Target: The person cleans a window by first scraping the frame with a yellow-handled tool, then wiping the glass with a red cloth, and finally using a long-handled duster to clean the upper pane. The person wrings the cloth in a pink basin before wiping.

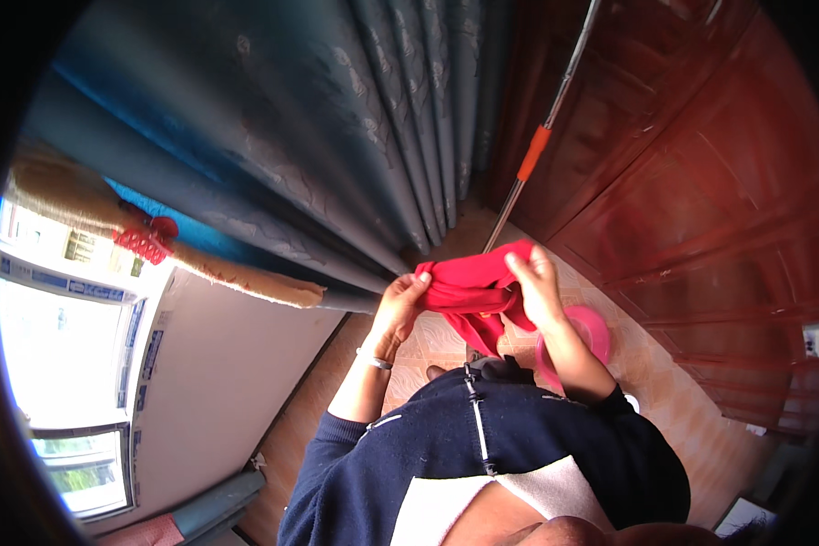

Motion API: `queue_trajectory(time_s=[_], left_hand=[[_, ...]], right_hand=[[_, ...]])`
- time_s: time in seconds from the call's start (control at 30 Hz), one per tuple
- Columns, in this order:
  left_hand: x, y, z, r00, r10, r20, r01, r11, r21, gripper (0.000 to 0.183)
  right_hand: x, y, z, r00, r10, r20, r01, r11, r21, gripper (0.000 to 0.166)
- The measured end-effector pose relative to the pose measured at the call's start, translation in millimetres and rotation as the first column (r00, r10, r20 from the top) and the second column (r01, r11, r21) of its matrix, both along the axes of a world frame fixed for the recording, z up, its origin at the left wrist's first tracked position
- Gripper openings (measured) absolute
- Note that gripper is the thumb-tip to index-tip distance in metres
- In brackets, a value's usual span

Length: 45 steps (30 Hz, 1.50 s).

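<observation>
A red cloth [467, 283] is stretched between my two hands in front of my waist. My left hand [401, 304] pinches its left end, thumb on top. At the other end, my right hand [538, 283] grips the upper right part, also with the thumb over the fabric. Some of the cloth is bunched and folded, and a loose part hangs down in the middle towards my body. Whether it is a garment or a plain cloth I cannot tell.
A pink plastic basin [590, 331] stands on the tiled floor [409, 382], partly behind my right forearm. A metal pole with an orange sleeve [535, 151] leans by the reddish-brown wooden cabinet [710, 184]. Grey-blue curtains [300, 136] hang ahead; a red claw clip [147, 240] is near the window [61, 348].
</observation>
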State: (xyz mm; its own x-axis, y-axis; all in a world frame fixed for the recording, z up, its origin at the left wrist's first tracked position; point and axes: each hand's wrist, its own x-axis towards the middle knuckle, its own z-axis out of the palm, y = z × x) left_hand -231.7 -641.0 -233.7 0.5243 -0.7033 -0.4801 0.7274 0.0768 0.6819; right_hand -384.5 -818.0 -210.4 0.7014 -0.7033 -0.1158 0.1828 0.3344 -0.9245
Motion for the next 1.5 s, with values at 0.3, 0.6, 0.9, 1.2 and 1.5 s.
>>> queue_trajectory(time_s=[0.3, 0.6, 0.9, 1.2, 1.5], left_hand=[[25, 84, 81, 0.014, -0.767, 0.641, 0.137, 0.637, 0.759, 0.033], [14, 68, -30, 0.693, -0.339, 0.637, 0.228, 0.940, 0.252, 0.034], [-90, 194, -168, 0.874, -0.441, 0.202, 0.181, 0.683, 0.708, 0.028], [-50, 317, 55, 0.522, -0.633, 0.571, -0.517, 0.297, 0.803, 0.029], [-85, 486, 280, 0.604, -0.796, 0.031, -0.614, -0.440, 0.655, 0.035]], right_hand=[[10, -12, 74, 0.944, -0.130, -0.302, -0.120, 0.720, -0.683, 0.019], [126, -24, 105, 0.902, 0.269, -0.338, -0.411, 0.774, -0.482, 0.037], [143, -203, -9, 0.468, -0.763, 0.446, 0.516, -0.173, -0.839, 0.038], [118, -73, 26, 0.924, 0.359, 0.128, -0.230, 0.792, -0.565, 0.028], [60, 75, -31, 0.382, 0.849, -0.364, -0.724, 0.030, -0.689, 0.035]])
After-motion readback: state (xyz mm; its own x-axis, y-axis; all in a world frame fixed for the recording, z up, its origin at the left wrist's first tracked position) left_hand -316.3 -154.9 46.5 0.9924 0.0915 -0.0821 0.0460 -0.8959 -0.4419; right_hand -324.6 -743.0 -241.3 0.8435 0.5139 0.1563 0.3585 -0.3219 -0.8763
